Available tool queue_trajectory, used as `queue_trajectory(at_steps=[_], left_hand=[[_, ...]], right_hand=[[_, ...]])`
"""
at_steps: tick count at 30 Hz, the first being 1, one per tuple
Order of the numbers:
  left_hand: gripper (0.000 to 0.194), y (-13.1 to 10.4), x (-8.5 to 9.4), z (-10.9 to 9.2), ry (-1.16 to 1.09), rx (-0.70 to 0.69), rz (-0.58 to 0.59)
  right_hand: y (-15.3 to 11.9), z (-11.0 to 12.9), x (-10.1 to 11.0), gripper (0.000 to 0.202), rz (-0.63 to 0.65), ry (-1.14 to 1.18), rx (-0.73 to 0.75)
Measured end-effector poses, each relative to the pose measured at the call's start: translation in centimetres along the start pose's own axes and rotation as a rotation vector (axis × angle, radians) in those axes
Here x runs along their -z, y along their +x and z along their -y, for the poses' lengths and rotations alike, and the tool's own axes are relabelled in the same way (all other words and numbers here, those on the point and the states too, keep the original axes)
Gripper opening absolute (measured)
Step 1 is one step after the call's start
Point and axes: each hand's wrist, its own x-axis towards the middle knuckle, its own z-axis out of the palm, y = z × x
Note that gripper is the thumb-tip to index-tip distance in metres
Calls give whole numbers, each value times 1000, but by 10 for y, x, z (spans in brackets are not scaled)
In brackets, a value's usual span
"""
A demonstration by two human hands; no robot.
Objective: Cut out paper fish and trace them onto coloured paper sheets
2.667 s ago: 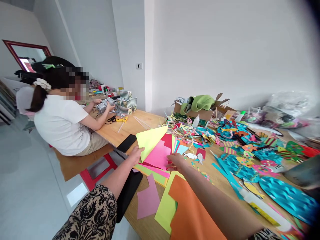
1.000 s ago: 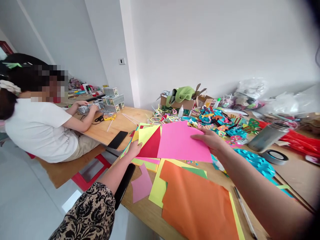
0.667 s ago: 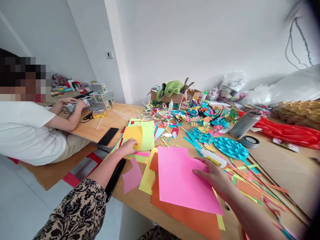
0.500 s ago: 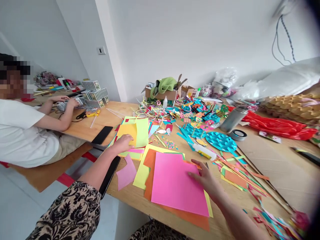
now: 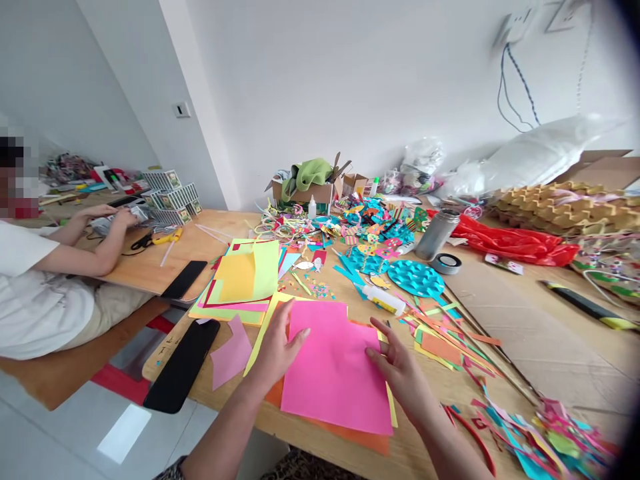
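A bright pink sheet point(image 5: 335, 373) with a notch cut from its upper right corner lies over orange point(image 5: 350, 437) and yellow sheets at the table's near edge. My left hand point(image 5: 280, 343) is at the sheet's left edge, its thumb over the pink paper and its fingers along the side. At the right edge my right hand point(image 5: 397, 363) holds the pink sheet between thumb and fingers. A pile of coloured paper with a yellow-green sheet point(image 5: 265, 270) on top is beyond my left hand. A mauve scrap point(image 5: 231, 353) lies left of it.
A black phone point(image 5: 183, 367) overhangs the left table edge. Behind are a glue bottle point(image 5: 385, 300), blue discs point(image 5: 416, 278), a metal flask point(image 5: 437, 235) and paper cutouts. Red-handled scissors point(image 5: 473, 440) lie at right. Another person point(image 5: 45, 273) works at far left.
My left hand has moved from the yellow paper pile to the pink sheet's left edge. My right hand now grips the sheet's right side. The view has shifted to the right.
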Motion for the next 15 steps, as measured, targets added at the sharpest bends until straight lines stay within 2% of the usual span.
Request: queue_trajectory(at_steps=[2,3,7,11,15], left_hand=[[69,2,0,4,-115,102,-93],[73,2,1,4,-191,163,-94],[87,-10,10,-5,-464,385,109],[80,-27,14,-14,-497,445,207],[81,-34,17,-13,-475,456,194]], right_hand=[[-8,2,-3,93,-60,54,7],[-11,2,-4,93,-87,90,11],[-18,-5,-4,79,-98,170,-7],[-16,-15,-2,49,-65,23,-51],[-11,-19,-4,43,-166,-268,38]])
